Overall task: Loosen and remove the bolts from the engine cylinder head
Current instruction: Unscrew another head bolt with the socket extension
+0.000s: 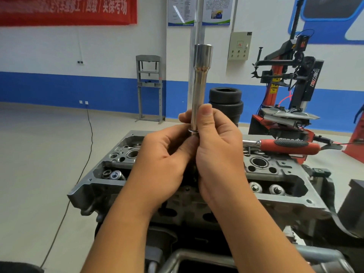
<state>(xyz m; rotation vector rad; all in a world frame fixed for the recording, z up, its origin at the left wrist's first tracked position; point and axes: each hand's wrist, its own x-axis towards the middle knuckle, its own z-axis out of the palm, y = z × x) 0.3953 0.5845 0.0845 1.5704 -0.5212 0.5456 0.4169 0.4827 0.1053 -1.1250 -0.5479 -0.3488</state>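
Note:
A long chrome socket (pixel 199 85) stands upright above the engine cylinder head (pixel 275 170), its wide end on top. My right hand (pixel 216 150) grips its lower part, thumb on the shaft. My left hand (pixel 165 160) pinches the piece at the socket's bottom, just under a small metal ring; what lies between the fingers there is hidden. A red-handled ratchet (pixel 285 145) lies on the far right of the head. Valve springs (pixel 116 175) show in the head's left and right openings.
The engine sits on a stand with a metal frame (pixel 187 257) below me. A red tire changer (pixel 289 99) stands at the right, stacked tires (pixel 226 103) behind the engine, a grey press frame (pixel 150 87) by the wall. A black cable (pixel 78 174) runs across the floor at left.

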